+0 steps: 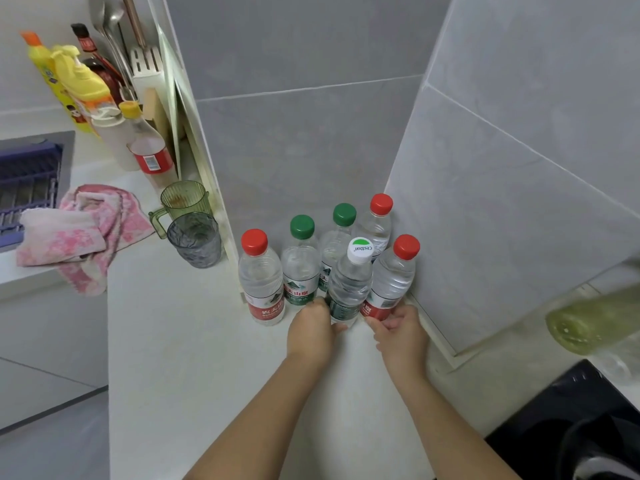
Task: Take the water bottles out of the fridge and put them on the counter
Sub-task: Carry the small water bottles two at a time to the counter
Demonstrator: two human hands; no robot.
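Several clear water bottles stand bunched in the tiled corner of the white counter (194, 341). A white-capped bottle (349, 282) is at the front, and my left hand (311, 327) is closed around its base. Beside it on the right stands a red-capped bottle (394, 271). The fingers of my right hand (401, 330) curl onto its red label at the bottom. Another red-capped bottle (261, 275) and a green-capped one (300, 268) stand to the left. A second green-capped bottle (341, 233) and a third red-capped one (379, 220) are behind, against the wall.
A green plastic mug (180, 202) and a grey glass (195, 240) stand left of the bottles. A pink towel (83, 233) lies beyond them, by a dish rack (27, 181). Sauce and detergent bottles (149, 150) line the back left. A black hob (571, 410) is at the lower right.
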